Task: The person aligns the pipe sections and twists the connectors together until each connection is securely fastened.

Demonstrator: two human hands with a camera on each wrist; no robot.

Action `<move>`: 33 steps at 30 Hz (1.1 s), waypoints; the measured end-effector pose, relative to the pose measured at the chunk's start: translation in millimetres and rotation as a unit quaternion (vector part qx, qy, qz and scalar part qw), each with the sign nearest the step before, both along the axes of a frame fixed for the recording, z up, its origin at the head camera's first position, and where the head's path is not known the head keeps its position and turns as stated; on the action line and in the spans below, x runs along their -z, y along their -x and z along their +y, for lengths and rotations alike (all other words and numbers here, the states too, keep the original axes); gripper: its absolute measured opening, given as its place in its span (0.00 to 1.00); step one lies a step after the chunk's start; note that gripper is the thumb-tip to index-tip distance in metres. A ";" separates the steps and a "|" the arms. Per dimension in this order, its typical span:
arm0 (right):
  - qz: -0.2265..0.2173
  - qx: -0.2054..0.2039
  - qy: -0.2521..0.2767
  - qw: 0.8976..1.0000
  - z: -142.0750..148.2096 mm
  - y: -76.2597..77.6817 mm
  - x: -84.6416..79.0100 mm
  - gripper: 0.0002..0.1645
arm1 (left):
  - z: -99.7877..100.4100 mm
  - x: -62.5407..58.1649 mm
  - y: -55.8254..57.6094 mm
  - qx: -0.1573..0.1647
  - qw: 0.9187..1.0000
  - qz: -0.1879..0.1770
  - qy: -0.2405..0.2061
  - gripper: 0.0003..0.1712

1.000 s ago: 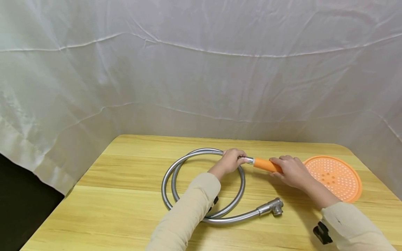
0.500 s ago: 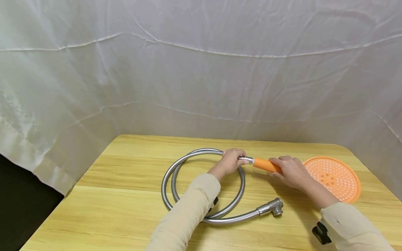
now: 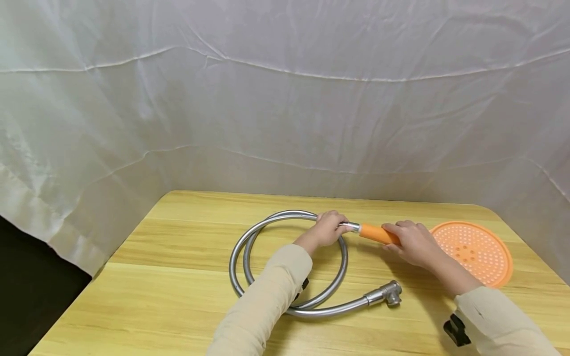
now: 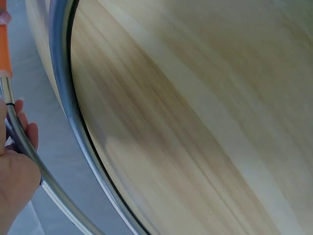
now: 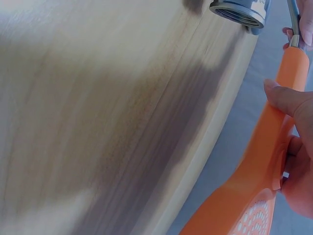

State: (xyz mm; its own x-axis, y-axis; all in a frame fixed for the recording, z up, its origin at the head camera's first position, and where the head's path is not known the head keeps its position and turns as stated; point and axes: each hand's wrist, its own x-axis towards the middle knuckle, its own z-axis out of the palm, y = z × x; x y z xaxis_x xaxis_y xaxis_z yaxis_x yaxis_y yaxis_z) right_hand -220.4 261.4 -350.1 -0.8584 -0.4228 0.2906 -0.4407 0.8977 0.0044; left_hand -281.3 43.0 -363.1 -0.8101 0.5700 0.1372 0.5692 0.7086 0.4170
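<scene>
An orange shower head [image 3: 478, 254] with a round perforated face lies toward the right of the table. My right hand [image 3: 414, 242] grips its orange handle [image 5: 274, 127], thumb along the top in the right wrist view. At the handle's end sits a chrome collar [image 3: 354, 226], where a grey metal shower hose [image 3: 233, 262] meets it. My left hand [image 3: 327, 227] holds the hose end right beside that collar; in the left wrist view its fingers [image 4: 32, 133] curl round the hose. The hose lies in loops, ending in a metal angle fitting [image 3: 387, 292] in front of the hands.
The wooden table [image 3: 178, 291] has rounded far corners. A pale cloth curtain [image 3: 285, 109] hangs behind it and along both sides. A dark area [image 3: 35, 287] shows beyond the table's left edge.
Both hands keep their holds in nearly the same place. The shower head's round face has shifted only very slightly.
</scene>
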 end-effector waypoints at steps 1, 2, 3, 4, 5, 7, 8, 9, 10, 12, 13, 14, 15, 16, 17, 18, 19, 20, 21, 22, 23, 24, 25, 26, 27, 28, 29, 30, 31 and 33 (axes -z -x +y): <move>0.001 -0.001 -0.001 1.000 0.3 0.3 -0.1 0.27 | 0.0 -0.4 -0.1 0.000 1.000 -0.003 -0.003 0.16; 0.001 -0.001 -0.001 1.000 0.5 0.7 -0.1 0.27 | 0.2 -0.8 -0.1 -0.002 1.000 -0.003 -0.006 0.16; 0.001 -0.001 -0.001 1.000 0.6 1.0 -0.2 0.27 | 0.1 -1.2 -0.4 -0.004 1.000 -0.003 -0.006 0.16; 0.002 -0.002 -0.002 1.000 0.6 1.4 0.2 0.27 | 0.0 -0.8 -0.5 -0.006 1.000 -0.003 -0.009 0.16; 0.002 -0.002 -0.003 1.000 0.6 1.7 0.5 0.27 | -0.1 -0.5 -0.5 -0.009 1.000 -0.004 -0.009 0.16; 0.003 -0.001 -0.003 1.000 0.6 2.0 1.1 0.27 | -0.1 -0.1 -0.5 -0.014 1.000 -0.002 -0.011 0.16; 0.003 -0.001 -0.003 1.000 0.4 1.9 1.4 0.27 | -0.1 0.1 -0.6 -0.016 1.000 -0.001 -0.011 0.17; 0.004 -0.001 -0.002 1.000 0.3 1.8 1.6 0.27 | -0.2 0.2 -0.8 -0.018 1.000 -0.003 -0.014 0.17; 0.006 0.000 0.000 1.000 0.2 1.5 1.9 0.27 | -0.1 0.2 -0.8 -0.019 1.000 -0.003 -0.015 0.16; 0.008 -0.003 0.007 1.000 0.0 1.3 2.8 0.27 | -0.2 0.2 -1.0 -0.021 1.000 -0.005 -0.016 0.16; 0.009 -0.005 0.011 1.000 0.0 1.3 3.4 0.27 | -0.3 0.3 -1.0 -0.021 1.000 -0.006 -0.017 0.16; 0.011 -0.007 0.016 1.000 0.0 1.3 3.9 0.26 | -0.3 0.6 -1.0 -0.021 1.000 -0.008 -0.019 0.16; 0.014 -0.009 0.022 1.000 0.2 1.3 4.4 0.25 | -0.2 0.7 -0.9 -0.021 1.000 -0.009 -0.021 0.16; 0.015 -0.009 0.029 0.999 0.4 1.3 4.8 0.25 | -0.1 0.9 -0.7 -0.020 1.000 -0.008 -0.019 0.16; 0.014 -0.010 0.035 0.999 0.5 1.4 5.1 0.24 | 0.1 1.1 -0.6 -0.020 1.000 -0.008 -0.020 0.16; 0.013 -0.007 0.040 0.999 0.8 1.5 5.1 0.24 | 0.1 1.1 -0.6 -0.021 1.000 -0.007 -0.020 0.17; 0.010 -0.003 0.047 0.999 0.8 1.4 4.8 0.24 | 0.2 1.1 -0.6 -0.021 1.000 -0.006 -0.022 0.17; 0.007 0.002 0.052 0.999 0.7 1.2 4.2 0.24 | 0.2 0.9 -0.6 -0.022 0.999 -0.006 -0.023 0.17; 0.004 0.006 0.057 0.998 0.8 1.1 3.7 0.24 | 0.2 0.9 -0.6 -0.022 1.000 -0.004 -0.022 0.17; 0.001 0.011 0.060 0.998 0.8 1.1 3.1 0.25 | 0.2 1.0 -0.4 -0.023 0.999 -0.004 -0.023 0.17; -0.001 0.016 0.062 0.998 0.8 1.0 2.5 0.25 | 0.1 1.1 -0.6 -0.023 0.999 -0.003 -0.023 0.17; -0.001 0.020 0.065 0.998 0.8 0.9 1.8 0.25 | 0.1 1.2 -0.7 -0.023 0.999 -0.003 -0.023 0.17; 0.000 0.022 0.067 0.997 0.8 0.7 1.4 0.24 | 0.0 1.4 -0.9 -0.023 0.999 -0.002 -0.022 0.17; 0.002 0.024 0.069 0.997 1.0 0.6 1.1 0.24 | -0.1 1.5 -1.1 -0.022 0.999 -0.003 -0.023 0.17; 0.004 0.025 0.072 0.997 1.3 0.5 1.0 0.23 | -0.2 1.5 -1.3 -0.021 0.999 -0.005 -0.025 0.17; 0.006 0.025 0.075 0.997 1.7 0.5 1.0 0.23 | -0.3 1.5 -1.5 -0.021 0.999 -0.006 -0.027 0.17; 0.008 0.026 0.076 0.997 2.0 0.5 0.8 0.23 | -0.4 1.3 -1.7 -0.021 0.999 -0.005 -0.027 0.17; 0.009 0.026 0.078 0.997 2.3 0.4 0.7 0.22 | -0.5 1.2 -1.8 -0.021 0.999 -0.005 -0.030 0.17; 0.011 0.027 0.080 0.996 2.7 0.4 1.0 0.22 | -0.7 1.2 -2.0 -0.021 0.999 -0.004 -0.032 0.17; 0.012 0.027 0.083 0.996 3.2 0.5 1.6 0.22 | -1.0 1.4 -1.9 -0.021 0.999 -0.003 -0.036 0.17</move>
State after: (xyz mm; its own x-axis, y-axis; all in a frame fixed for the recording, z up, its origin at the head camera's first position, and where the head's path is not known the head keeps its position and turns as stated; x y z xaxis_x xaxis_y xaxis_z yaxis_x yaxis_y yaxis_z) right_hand -220.9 264.6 -351.7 -0.8711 -0.3201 0.3726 -0.3926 0.9096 -0.1364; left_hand -279.3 42.0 -364.5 -0.8345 0.5237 0.1714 0.5362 0.7003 0.4712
